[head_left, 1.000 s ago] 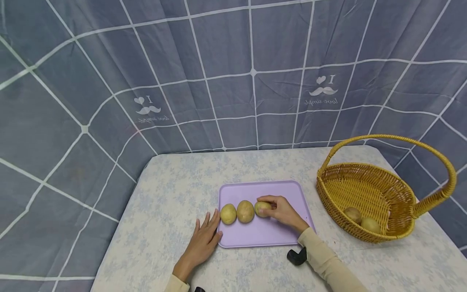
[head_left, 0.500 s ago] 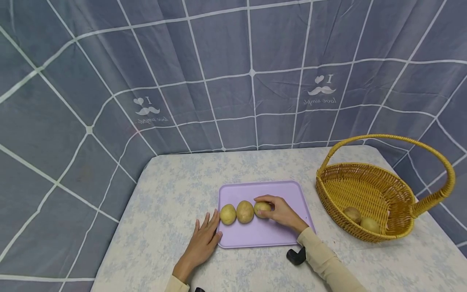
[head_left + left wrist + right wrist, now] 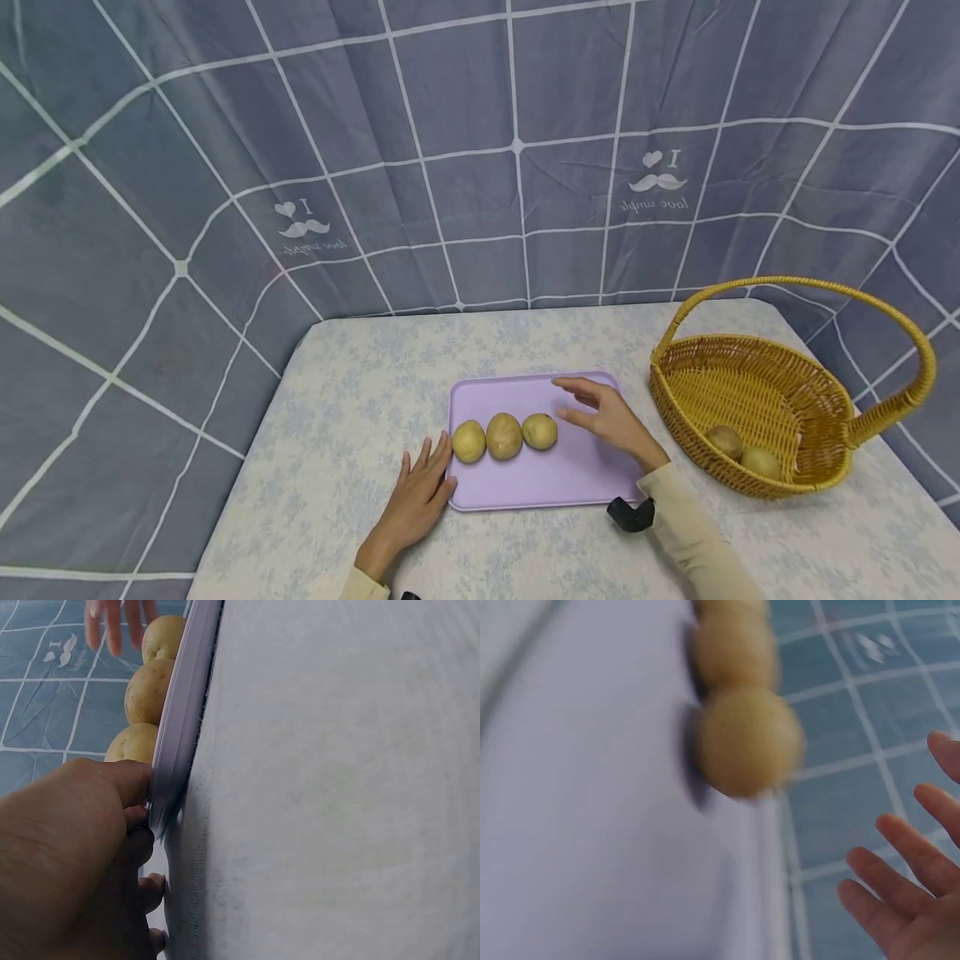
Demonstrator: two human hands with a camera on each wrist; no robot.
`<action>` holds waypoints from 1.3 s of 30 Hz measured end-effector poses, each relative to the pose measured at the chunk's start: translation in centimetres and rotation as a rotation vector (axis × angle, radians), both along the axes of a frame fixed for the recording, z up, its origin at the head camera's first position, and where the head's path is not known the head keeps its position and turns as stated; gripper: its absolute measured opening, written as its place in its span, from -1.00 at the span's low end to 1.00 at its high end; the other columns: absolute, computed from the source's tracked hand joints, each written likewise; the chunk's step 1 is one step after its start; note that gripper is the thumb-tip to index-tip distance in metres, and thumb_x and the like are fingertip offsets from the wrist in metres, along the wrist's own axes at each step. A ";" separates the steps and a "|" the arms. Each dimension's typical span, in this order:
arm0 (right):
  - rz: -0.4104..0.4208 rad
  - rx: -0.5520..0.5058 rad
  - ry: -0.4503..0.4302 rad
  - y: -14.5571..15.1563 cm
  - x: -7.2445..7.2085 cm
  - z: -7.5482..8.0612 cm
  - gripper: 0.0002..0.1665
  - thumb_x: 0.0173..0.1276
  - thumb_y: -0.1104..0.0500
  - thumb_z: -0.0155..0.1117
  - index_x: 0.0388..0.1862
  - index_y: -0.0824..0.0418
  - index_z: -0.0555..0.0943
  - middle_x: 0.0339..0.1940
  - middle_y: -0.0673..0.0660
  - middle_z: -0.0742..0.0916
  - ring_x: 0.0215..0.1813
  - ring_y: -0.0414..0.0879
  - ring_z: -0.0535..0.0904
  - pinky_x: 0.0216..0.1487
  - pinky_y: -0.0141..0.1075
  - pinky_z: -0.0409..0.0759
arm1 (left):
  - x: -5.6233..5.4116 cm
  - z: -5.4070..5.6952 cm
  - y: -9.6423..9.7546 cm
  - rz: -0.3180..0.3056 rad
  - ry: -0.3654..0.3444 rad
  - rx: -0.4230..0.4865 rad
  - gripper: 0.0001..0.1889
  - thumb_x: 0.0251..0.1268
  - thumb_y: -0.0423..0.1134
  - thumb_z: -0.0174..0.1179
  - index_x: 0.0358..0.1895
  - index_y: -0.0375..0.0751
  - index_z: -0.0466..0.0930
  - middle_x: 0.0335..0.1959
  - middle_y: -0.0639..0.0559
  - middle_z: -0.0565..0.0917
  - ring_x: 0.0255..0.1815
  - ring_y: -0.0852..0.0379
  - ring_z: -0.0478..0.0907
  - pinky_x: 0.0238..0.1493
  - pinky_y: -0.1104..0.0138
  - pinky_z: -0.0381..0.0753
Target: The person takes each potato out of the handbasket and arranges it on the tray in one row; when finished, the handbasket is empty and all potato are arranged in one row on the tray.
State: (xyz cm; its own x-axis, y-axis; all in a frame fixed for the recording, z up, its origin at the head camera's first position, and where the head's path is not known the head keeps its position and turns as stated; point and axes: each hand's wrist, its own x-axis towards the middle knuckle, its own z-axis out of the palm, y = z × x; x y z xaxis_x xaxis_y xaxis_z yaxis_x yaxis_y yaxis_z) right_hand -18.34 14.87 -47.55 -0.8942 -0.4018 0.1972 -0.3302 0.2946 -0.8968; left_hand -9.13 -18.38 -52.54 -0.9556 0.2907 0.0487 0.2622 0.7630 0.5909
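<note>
Three potatoes stand in a row on a purple tray (image 3: 525, 487): a left potato (image 3: 469, 442), a middle potato (image 3: 504, 437) and a right potato (image 3: 540, 432). My left hand (image 3: 417, 493) lies with spread fingers at the tray's left edge, its thumb against the rim in the left wrist view. My right hand (image 3: 606, 417) hovers over the right part of the tray, apart from the right potato, fingers spread and holding nothing. In the right wrist view the right hand (image 3: 907, 877) shows its parted fingers beside the blurred row.
A yellow wicker basket (image 3: 750, 358) with a tall handle stands to the right of the tray, with two potatoes (image 3: 761, 462) inside. A pale floral cloth (image 3: 360, 383) covers the table. A blue-grey checked curtain (image 3: 465, 200) hangs behind and at the sides.
My right hand has let go of the right potato, which stays on the tray, and has moved off to the right with its fingers opened. The left hand has not moved.
</note>
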 end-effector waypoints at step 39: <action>-0.196 0.225 -0.258 21.0 3.7 1.4 0.01 0.44 0.10 0.16 0.57 0.21 -0.27 0.48 0.54 0.06 0.38 0.53 0.06 -0.12 -0.66 0.37 | 0.1 -0.1 0.1 -0.004 -0.004 -0.003 -0.40 0.52 -0.08 -0.09 0.50 -0.21 0.04 0.53 -0.02 0.05 0.55 -0.13 -0.13 0.45 -0.17 -0.35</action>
State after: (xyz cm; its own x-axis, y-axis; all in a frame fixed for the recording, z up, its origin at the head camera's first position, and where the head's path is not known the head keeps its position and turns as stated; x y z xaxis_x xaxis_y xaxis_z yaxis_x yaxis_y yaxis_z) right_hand -14.65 35.87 -46.14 -0.9671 -0.2259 -0.1171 -0.0205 0.5281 -0.8489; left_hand -9.04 -18.30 -52.63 -0.9546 0.2947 0.0438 0.2628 0.7637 0.5897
